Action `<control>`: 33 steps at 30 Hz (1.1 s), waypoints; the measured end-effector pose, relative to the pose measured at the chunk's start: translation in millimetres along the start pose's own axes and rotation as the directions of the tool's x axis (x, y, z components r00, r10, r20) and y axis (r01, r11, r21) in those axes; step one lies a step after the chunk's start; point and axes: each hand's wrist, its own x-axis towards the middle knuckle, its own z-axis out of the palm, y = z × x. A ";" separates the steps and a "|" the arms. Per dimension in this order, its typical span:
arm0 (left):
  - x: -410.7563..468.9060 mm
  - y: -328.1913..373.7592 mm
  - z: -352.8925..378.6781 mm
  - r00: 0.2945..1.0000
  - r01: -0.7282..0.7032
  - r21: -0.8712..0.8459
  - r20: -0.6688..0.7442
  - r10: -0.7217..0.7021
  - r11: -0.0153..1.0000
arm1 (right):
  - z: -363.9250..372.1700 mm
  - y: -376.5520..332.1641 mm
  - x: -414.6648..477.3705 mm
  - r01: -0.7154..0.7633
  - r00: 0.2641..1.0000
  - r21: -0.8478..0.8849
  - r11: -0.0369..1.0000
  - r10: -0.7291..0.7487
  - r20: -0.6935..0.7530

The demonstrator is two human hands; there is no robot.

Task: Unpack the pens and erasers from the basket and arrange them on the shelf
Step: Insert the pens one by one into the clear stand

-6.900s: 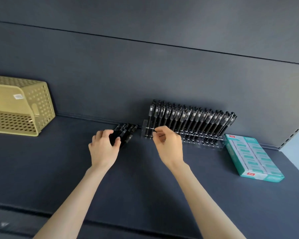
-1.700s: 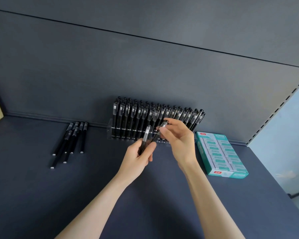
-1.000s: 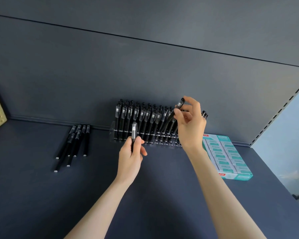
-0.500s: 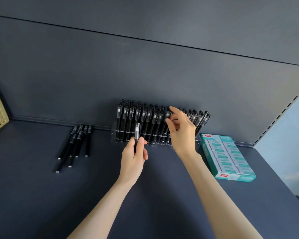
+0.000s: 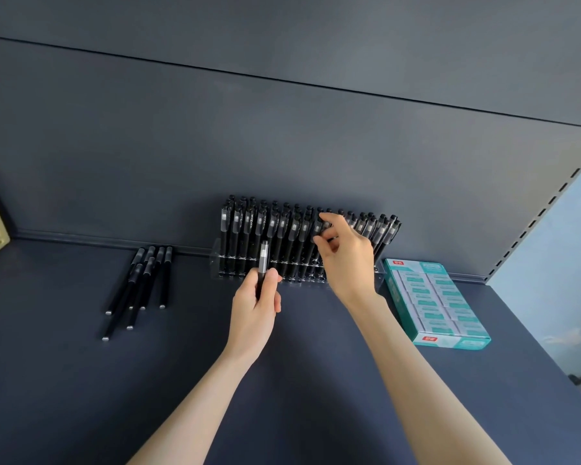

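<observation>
At the rack [image 5: 235,263], right hand [image 5: 344,260] pinched a racked pen [image 5: 317,229], left hand [image 5: 254,307] gripped a spare pen [image 5: 264,260]. Light, stiff; mid-barrel seemed best.

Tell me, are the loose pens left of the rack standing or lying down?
Lying flat. The loose pens rest on the shelf, outside the rack.

A clear acrylic rack [image 5: 216,260] stands against the dark back panel [image 5: 282,146], a slotted upright [image 5: 548,209] at right.
</observation>
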 end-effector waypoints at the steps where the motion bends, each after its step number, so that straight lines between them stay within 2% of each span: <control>1: 0.3 0.0 -0.1 1.000 0.011 -0.010 0.001 -0.011 1.000 | -0.1 -0.2 -1.7 0.001 1.000 0.016 1.000 -0.001 -0.007; 5: -1.2 0.1 0.8 0.997 0.045 -0.057 0.061 -0.041 0.997 | -3.9 -1.0 -11.2 -0.021 0.998 0.085 0.996 0.026 -0.064; 7: -3.8 0.4 1.5 0.991 0.010 -0.046 0.131 -0.004 0.999 | -7.7 -2.4 -18.5 -0.075 0.992 0.251 0.965 0.098 -0.080; 10: -6.3 0.9 3.5 0.969 -0.032 -0.042 0.242 0.041 0.999 | -13.3 -5.9 -29.0 -0.196 0.981 0.496 0.846 0.178 0.083; 13: -7.9 1.6 6.3 0.941 -0.033 -0.038 0.337 0.044 0.999 | -15.8 -6.3 -34.8 -0.275 0.954 0.581 0.766 0.142 0.265; 17: -9.8 1.9 7.7 0.915 0.031 -0.057 0.403 -0.006 0.998 | -19.1 -5.2 -36.5 -0.301 0.948 0.640 0.706 0.151 0.280; 23: -4.7 -1.9 -1.3 0.957 0.001 0.024 0.290 -0.008 1.000 | -30.7 -3.7 -22.6 -0.261 0.951 0.715 0.648 0.299 0.076; 27: -2.7 -0.7 0.8 0.964 0.007 0.015 0.267 -0.010 1.000 | -34.8 -5.3 -16.9 -0.287 0.948 0.731 0.619 0.293 0.125; 30: 1.5 3.8 1.0 0.971 -0.052 0.071 0.238 0.034 0.996 | -36.0 -4.3 -15.2 -0.257 0.961 0.671 0.695 0.259 0.099; 31: 4.2 4.3 -1.3 0.985 -0.091 0.129 0.158 0.070 0.987 | -37.0 -3.3 -13.7 -0.229 0.965 0.646 0.728 0.259 0.049; 33: 12.6 3.6 -11.2 0.981 -0.112 0.236 -0.131 0.146 0.965 | -39.9 -1.0 -9.1 -0.167 0.966 0.579 0.798 0.250 -0.066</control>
